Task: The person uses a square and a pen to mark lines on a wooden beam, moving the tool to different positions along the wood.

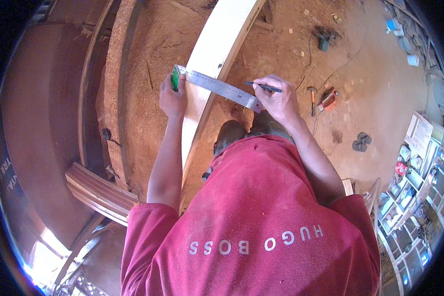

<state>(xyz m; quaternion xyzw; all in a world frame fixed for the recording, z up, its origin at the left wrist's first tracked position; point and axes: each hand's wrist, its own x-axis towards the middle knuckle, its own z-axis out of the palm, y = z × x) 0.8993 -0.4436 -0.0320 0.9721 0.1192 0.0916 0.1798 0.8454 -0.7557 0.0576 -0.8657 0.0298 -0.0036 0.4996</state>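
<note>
A try square with a green stock and a metal ruler blade lies across a long pale wooden board. My left hand grips its stock at the board's left edge, with the thumb on the blade's corner. The blade reaches past the board's right edge toward my right hand. Pinched in that hand is a dark pen, held nearly level just above the blade's free end; its tip points left. Whether the pen touches anything I cannot tell.
On the brown floor to the right lie a hammer, a red power tool, a dark green power tool with a cord, and sandals. Stacked timber sits at left. Cluttered shelving lines the right side.
</note>
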